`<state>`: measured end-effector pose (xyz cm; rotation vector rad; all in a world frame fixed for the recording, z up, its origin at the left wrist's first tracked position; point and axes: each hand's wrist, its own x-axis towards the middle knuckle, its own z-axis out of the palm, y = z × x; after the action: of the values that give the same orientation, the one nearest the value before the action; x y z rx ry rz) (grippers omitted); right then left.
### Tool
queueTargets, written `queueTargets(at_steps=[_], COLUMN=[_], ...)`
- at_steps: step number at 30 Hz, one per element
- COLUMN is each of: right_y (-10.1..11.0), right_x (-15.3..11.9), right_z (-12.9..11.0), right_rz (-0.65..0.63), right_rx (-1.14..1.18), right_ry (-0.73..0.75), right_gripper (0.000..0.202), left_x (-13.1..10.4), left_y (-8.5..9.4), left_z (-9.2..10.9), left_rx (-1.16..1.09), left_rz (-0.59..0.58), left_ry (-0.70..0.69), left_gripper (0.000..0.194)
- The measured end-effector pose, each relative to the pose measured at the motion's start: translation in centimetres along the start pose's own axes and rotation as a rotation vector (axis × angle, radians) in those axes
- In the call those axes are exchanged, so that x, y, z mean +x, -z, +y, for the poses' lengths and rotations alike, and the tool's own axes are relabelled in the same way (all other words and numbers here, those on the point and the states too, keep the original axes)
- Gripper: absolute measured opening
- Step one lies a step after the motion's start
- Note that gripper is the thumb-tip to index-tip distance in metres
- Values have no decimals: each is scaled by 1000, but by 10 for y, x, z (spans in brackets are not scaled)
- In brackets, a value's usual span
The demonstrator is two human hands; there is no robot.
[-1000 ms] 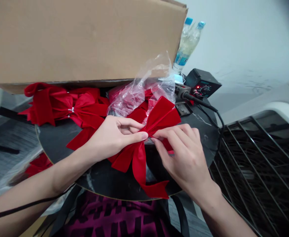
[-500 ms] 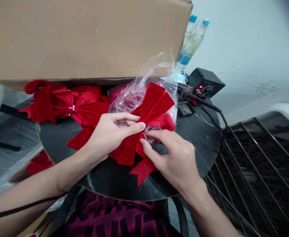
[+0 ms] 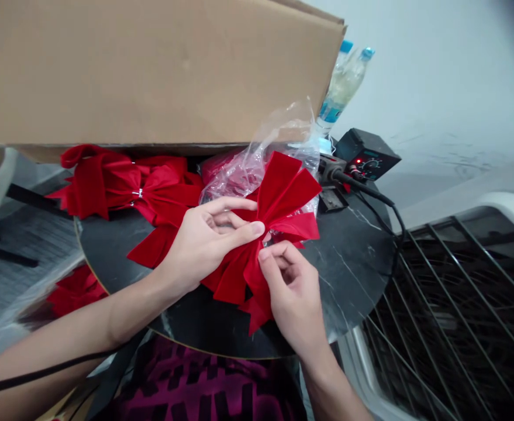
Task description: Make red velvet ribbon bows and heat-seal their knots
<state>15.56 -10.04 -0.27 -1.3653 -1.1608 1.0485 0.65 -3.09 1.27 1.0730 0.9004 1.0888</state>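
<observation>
Since half a second ago, the right hand (image 3: 296, 292) has turned and drawn its thumb and forefinger together; they stood apart then. Now they nip at the middle of the red velvet bow (image 3: 283, 181), though from where I'm standing I can't tell whether ribbon or some small tie lies between them. That close grip seems chosen for fine work at one spot.

On the other side, the left hand (image 3: 202, 237) is clamped on the same middle, thumb across the front, forefinger along the upper loops, the rest curled in. I'd say it is there to keep the gathered folds from slipping, since the loops fan out freely around it. A notched red ribbon tail (image 3: 259, 316) hangs below, toward the person, out of the fingers' way.

All this happens above the round black marbled tabletop (image 3: 344, 263), near its front edge, likely because that is the easiest reach. Whether the lower loops rest on it, I can't make out. Just behind sits a crumpled clear plastic bag (image 3: 230, 175) with red showing through. To the left lies a heap of red bows (image 3: 164, 199), one cinched with a shiny silver tie (image 3: 137, 193), handily close yet off to the side. A large brown cardboard box (image 3: 151, 70) stands behind everything, crowding the work forward.
</observation>
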Motion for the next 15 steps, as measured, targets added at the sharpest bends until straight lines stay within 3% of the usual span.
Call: queueTargets(at_steps=[6,10,11,12,15], right_y=[28,67,73,76,64], right_x=[-28,-40,-39,-37,-20], right_z=[2,-11,-14,-17,-20], right_rz=[-217,-617,-620,-538,-96], right_rx=[-146,-345,-390,-415,-315], right_ry=[-156,-198,-189,-161,-9], right_gripper=[17,6,9,13,18], left_x=[8,8,8,8,6], left_y=[9,12,13,13,11], left_z=[4,5,4,2,-4], left_rx=[-54,-56,-45,-29,47], left_rz=[14,4,-12,-28,-76], left_ry=[7,2,-21,-55,-194], left_gripper=[40,33,31,28,23])
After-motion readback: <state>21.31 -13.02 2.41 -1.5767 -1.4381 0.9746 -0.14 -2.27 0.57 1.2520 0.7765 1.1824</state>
